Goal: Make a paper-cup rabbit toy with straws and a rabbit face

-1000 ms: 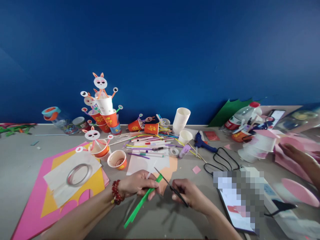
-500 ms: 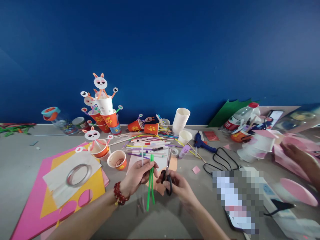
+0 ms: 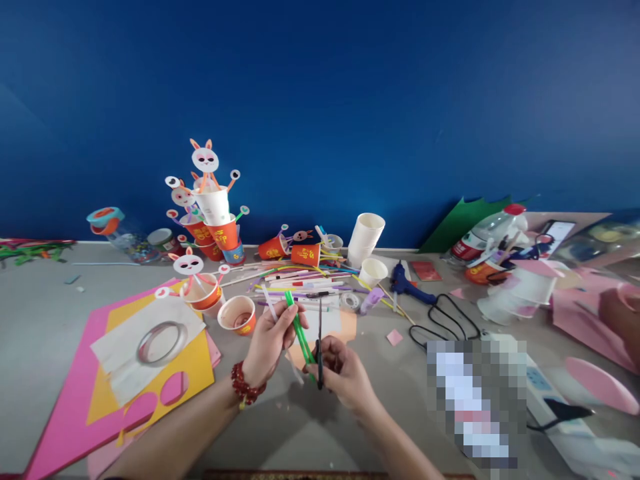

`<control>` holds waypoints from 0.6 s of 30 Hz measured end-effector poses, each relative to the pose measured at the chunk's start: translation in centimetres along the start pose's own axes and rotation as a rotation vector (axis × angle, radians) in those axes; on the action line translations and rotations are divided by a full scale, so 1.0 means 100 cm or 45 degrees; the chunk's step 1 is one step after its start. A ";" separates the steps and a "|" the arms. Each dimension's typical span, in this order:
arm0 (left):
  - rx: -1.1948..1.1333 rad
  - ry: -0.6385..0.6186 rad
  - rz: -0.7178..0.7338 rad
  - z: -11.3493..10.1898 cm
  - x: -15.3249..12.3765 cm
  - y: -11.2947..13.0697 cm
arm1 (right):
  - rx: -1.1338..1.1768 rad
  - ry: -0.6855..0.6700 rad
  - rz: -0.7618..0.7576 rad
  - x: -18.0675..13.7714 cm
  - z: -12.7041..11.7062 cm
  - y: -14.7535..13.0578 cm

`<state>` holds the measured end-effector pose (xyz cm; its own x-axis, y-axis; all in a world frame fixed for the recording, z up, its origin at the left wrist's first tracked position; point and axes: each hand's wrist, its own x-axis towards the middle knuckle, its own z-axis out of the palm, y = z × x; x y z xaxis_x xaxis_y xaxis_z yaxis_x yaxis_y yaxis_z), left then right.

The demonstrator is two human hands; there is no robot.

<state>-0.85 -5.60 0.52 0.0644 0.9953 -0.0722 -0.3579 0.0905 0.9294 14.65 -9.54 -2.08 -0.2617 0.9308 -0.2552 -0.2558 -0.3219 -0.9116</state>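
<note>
My left hand point(image 3: 274, 343), a red bead bracelet on its wrist, pinches green pipe cleaners point(image 3: 300, 332) near their top ends, side by side. A translucent white glue stick point(image 3: 269, 303) also sticks out of that hand. My right hand point(image 3: 345, 373) is closed round dark-handled scissors point(image 3: 320, 340), whose blades point upward. The lower part of the pipe cleaners reaches the right thumb and the scissors' handles; whether the right fingers also grip them I cannot tell. Beneath my hands lies an orange paper piece point(image 3: 349, 325).
Decorated rabbit cups point(image 3: 200, 293) and an open paper cup point(image 3: 237, 317) stand left. Behind lie several markers point(image 3: 305, 283). A blue glue gun point(image 3: 410, 287) and its cable lie right, with a pixelated phone point(image 3: 473, 407) nearer. Another person's hand point(image 3: 620, 320) holds pink paper at far right.
The scissors have turned more edge-on and come to the pipe cleaners. The pipe cleaners have tilted, lower ends swinging right towards my right hand. The other person's hand has moved right.
</note>
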 end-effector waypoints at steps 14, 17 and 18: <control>-0.186 0.021 -0.036 0.002 -0.008 0.002 | 0.053 0.056 -0.003 0.000 0.011 -0.002; -0.068 -0.109 -0.210 -0.002 -0.016 -0.002 | 0.123 0.066 0.040 0.001 0.010 -0.005; -0.029 -0.143 -0.268 -0.003 -0.018 -0.004 | 0.152 0.070 0.052 0.002 0.010 -0.006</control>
<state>-1.13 -7.46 0.12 0.2423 0.9445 -0.2218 -0.3461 0.2977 0.8897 13.79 -9.38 -1.27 -0.2233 0.9236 -0.3116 -0.3559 -0.3749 -0.8560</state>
